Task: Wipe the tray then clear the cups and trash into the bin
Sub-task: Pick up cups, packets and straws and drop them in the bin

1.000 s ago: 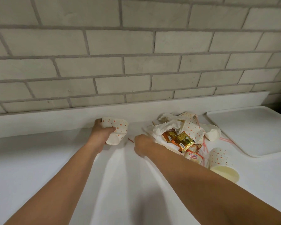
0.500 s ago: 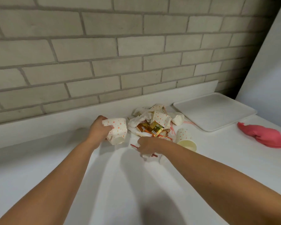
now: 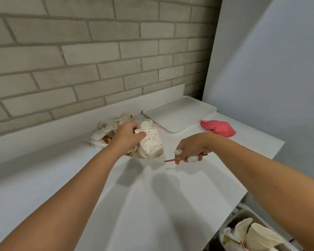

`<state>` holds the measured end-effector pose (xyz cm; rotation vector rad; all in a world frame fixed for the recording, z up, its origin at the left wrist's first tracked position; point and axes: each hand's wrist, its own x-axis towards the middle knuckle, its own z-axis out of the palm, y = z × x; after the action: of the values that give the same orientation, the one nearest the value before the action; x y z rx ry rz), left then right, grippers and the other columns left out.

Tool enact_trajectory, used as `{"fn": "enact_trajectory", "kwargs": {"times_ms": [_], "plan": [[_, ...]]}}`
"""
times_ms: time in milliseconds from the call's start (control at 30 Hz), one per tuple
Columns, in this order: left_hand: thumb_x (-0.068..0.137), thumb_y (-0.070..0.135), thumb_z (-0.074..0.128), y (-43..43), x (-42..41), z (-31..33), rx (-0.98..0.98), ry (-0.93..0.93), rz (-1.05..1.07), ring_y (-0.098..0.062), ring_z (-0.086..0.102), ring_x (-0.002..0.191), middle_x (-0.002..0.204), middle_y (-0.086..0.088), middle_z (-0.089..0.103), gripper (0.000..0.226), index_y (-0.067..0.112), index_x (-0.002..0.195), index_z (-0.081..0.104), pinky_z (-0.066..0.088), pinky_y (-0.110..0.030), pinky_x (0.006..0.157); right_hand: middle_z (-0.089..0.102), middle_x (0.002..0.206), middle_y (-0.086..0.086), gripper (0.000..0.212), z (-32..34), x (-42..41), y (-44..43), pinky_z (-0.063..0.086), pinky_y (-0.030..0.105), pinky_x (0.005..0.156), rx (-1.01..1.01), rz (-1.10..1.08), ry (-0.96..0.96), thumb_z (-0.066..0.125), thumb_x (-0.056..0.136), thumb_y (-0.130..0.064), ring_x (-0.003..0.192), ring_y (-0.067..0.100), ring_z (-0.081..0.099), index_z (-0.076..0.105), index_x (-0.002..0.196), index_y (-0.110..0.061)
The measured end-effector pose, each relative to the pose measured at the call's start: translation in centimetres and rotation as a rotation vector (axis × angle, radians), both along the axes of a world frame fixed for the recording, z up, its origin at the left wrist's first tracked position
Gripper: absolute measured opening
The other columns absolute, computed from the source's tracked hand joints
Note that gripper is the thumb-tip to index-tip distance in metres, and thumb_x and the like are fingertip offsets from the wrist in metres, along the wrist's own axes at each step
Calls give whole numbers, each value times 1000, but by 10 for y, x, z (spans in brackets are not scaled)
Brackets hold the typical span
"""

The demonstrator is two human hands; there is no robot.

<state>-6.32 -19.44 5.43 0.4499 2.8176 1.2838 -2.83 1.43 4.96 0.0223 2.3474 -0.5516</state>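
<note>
Head: cup [image 3: 150, 144] in left hand [image 3: 127, 136]

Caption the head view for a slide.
Left hand holds a dotted paper cup; right hand grips a straw and crumpled napkin.

Grey brick wall [image 3: 98, 51] behind white counter [image 3: 152, 205].

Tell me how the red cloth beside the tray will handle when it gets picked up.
The red cloth lies in a slumped, crumpled mound on the counter, so it will likely hang limp and drape from the hand. It looks soft and thin, so it is probably light. Having no rigid round shape, it should not roll.
</note>
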Motion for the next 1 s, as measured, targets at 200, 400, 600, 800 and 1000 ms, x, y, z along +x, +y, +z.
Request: {"fn": "enact_trajectory", "kwargs": {"times_ms": [200,400,600,800,1000], "plan": [[84,14,58,115,63,-6,-111,-62,-276,-5,51,39,57,-1,55,19,10,66,51,38,-13,37,36,64,3,9,-2,61,102,23,14,37,77,-141,-115,53,92,-11,49,13,30,59,96,-5],[85,15,53,205,135,-40,-258,-93,-472,-22,51,58,66,-7,51,26,8,60,47,40,-28,54,38,61,4,12,-37,120,181,26,10,35,231,-217,-230,58,90,-14,39,11,34,51,82,-9],[89,20,52,252,196,-104,-458,-99,-567,-23,50,64,63,-1,44,22,7,72,58,30,-25,48,41,56,7,23,-100,165,214,27,13,34,297,-207,-373,53,93,-19,29,11,34,48,74,-7],[90,20,50,260,220,-175,-629,-231,-454,-35,63,95,101,-23,65,28,-5,93,62,48,-37,74,51,60,9,18,-172,208,217,30,15,33,327,-228,-275,50,88,-11,39,15,41,61,98,0],[91,20,53,256,225,-218,-605,-402,-289,-28,63,98,109,-15,64,25,-1,102,63,41,-25,69,61,103,8,28,-242,224,208,47,24,62,290,-313,-203,51,92,-17,82,20,58,58,114,-3]]}}
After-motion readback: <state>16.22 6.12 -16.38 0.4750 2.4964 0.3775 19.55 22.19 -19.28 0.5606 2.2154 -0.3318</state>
